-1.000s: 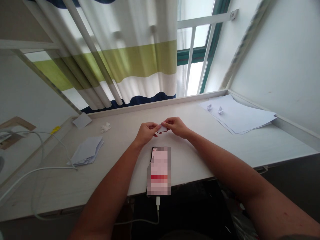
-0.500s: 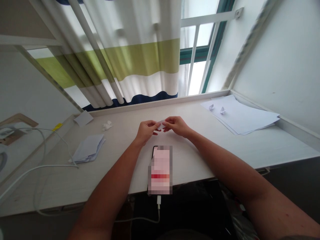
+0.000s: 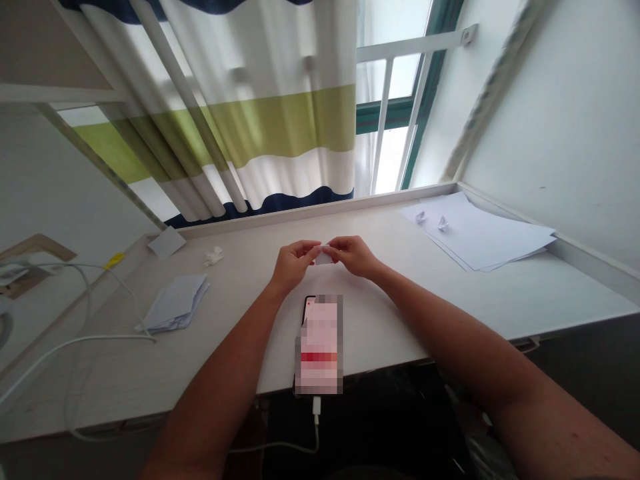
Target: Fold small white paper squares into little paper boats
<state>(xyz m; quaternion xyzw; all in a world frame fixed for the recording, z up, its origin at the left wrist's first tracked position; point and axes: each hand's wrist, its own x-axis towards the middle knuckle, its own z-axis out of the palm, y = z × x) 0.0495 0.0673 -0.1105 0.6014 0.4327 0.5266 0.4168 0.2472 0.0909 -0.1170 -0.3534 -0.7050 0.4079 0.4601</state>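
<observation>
My left hand (image 3: 293,265) and my right hand (image 3: 354,255) meet just above the desk, and both pinch a small folded piece of white paper (image 3: 324,255) between their fingertips. The paper is mostly hidden by the fingers. Right below the hands a phone (image 3: 320,343) lies flat at the desk's front edge, with a white charging cable (image 3: 316,417) plugged into its near end.
Sheets of white paper (image 3: 483,232) lie at the right, with two small folded paper figures (image 3: 431,219) on them. A pile of paper pieces (image 3: 176,303), a crumpled scrap (image 3: 213,255) and a square sheet (image 3: 167,242) sit at the left. White cables (image 3: 75,343) loop there. The striped curtain (image 3: 260,127) hangs behind.
The fingers have shifted slightly on the small paper, which now sits tighter between both hands. The hands have stayed in the same spot above the phone.
</observation>
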